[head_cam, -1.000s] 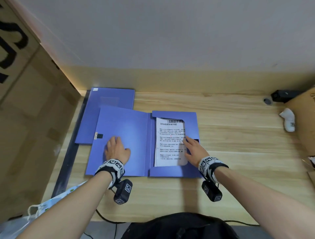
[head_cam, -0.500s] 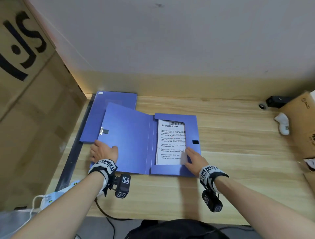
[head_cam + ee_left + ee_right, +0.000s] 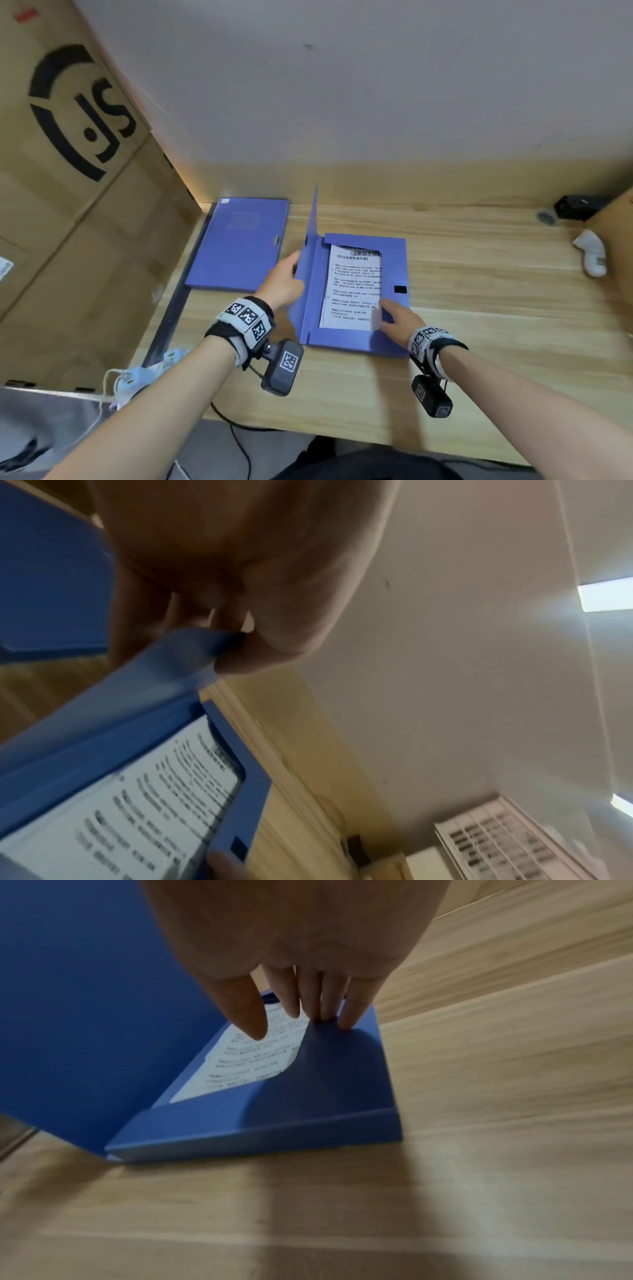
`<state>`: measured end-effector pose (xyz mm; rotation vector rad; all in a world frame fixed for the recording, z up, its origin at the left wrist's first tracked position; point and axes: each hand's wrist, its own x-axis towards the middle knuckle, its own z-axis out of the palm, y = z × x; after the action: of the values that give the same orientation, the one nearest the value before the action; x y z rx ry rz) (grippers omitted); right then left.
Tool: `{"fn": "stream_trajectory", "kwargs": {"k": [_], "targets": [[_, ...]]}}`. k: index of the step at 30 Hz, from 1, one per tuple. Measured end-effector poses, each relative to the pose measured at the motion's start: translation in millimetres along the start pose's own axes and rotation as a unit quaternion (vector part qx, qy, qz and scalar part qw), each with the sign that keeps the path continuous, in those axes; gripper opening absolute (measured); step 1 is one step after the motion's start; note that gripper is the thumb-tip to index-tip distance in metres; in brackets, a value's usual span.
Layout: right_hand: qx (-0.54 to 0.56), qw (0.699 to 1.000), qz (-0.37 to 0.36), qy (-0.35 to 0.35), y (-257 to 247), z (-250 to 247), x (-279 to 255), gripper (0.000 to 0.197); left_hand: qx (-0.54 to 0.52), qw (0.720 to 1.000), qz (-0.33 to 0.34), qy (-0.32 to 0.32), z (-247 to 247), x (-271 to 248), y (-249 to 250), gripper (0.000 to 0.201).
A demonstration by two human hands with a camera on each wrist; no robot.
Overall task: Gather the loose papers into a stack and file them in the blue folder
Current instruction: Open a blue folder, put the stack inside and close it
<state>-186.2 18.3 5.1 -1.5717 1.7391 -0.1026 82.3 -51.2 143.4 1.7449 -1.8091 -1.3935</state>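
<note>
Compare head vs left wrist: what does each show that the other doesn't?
Head only: second closed blue folder lying flat at left, right hand with straight fingers on the open folder's side flap, brown cardboard box.

Left wrist only: left hand pinching the raised blue cover's edge, ceiling light.

Both: open blue folder, printed white papers inside it.

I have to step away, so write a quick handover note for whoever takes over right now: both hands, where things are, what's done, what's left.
Left hand: grips the edge of the folder cover, which stands about upright, mid-close.
Right hand: fingers straight, pressing the folder's right flap beside the papers.
Blue folder: on the wooden table; the papers lie inside it.
A second blue folder lies shut, far left.
Done: papers filed.
Left: clear the right hand, lower the cover shut.
</note>
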Motion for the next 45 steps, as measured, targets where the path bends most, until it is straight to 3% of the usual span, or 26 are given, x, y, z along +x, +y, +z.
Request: {"fn": "stream_trajectory", "kwargs": {"k": [3, 6, 9, 13, 16, 18, 22, 26, 33, 37, 42, 45], "targets": [[0.040, 0.999, -0.001, 0.034, 0.9, -11.9, -5.3, 0.048, 0.021, 1.000, 0.010, -0.018, 33.5, -2.8, 24.9, 0.064], [0.082, 0.994, 0.007, 0.074, 7.6, -21.6, -8.7, 0.050, 0.110, 0.993, 0.028, -0.020, 63.7, 0.3, 36.4, 0.062], [0.154, 0.983, 0.010, 0.103, 15.0, -27.8, -10.2, 0.037, 0.198, 0.979, 0.020, -0.038, 89.9, 8.1, 38.3, 0.072], [0.319, 0.938, 0.044, 0.132, 11.8, -31.3, -13.3, 0.027, 0.229, 0.972, 0.026, -0.043, 111.2, 23.7, 32.5, 0.059], [0.366, 0.919, 0.069, 0.130, 10.7, -28.8, -9.6, 0.038, 0.216, 0.975, 0.004, -0.051, 110.7, 37.6, 15.8, 0.055], [0.364, 0.916, 0.091, 0.140, 11.1, -25.1, -4.2, 0.022, 0.210, 0.976, -0.024, -0.048, 106.2, 47.8, -1.3, 0.058], [0.285, 0.928, 0.154, 0.184, 20.6, -15.6, 8.2, 0.034, 0.213, 0.973, -0.088, -0.002, 95.7, 64.2, -40.5, 0.063], [0.233, 0.930, 0.232, 0.166, 30.9, -5.6, 13.6, 0.024, 0.184, 0.974, -0.132, -0.005, 94.9, 79.9, -75.2, 0.060], [0.220, 0.911, 0.295, 0.185, 33.4, 8.3, 15.0, 0.019, 0.133, 0.983, -0.130, -0.001, 105.6, 91.6, -103.1, 0.064], [0.242, 0.907, 0.285, 0.192, 33.8, 10.4, 16.5, 0.042, 0.127, 0.984, -0.125, 0.015, 106.6, 95.2, -106.6, 0.067], [0.250, 0.913, 0.266, 0.185, 11.5, 7.7, 26.1, 0.019, 0.022, 0.990, -0.137, 0.038, 93.1, 97.2, -106.2, 0.054], [0.312, 0.896, 0.244, 0.198, -15.4, 1.5, 35.3, 0.020, -0.053, 0.988, -0.135, 0.045, 65.0, 98.9, -108.5, 0.053]]}}
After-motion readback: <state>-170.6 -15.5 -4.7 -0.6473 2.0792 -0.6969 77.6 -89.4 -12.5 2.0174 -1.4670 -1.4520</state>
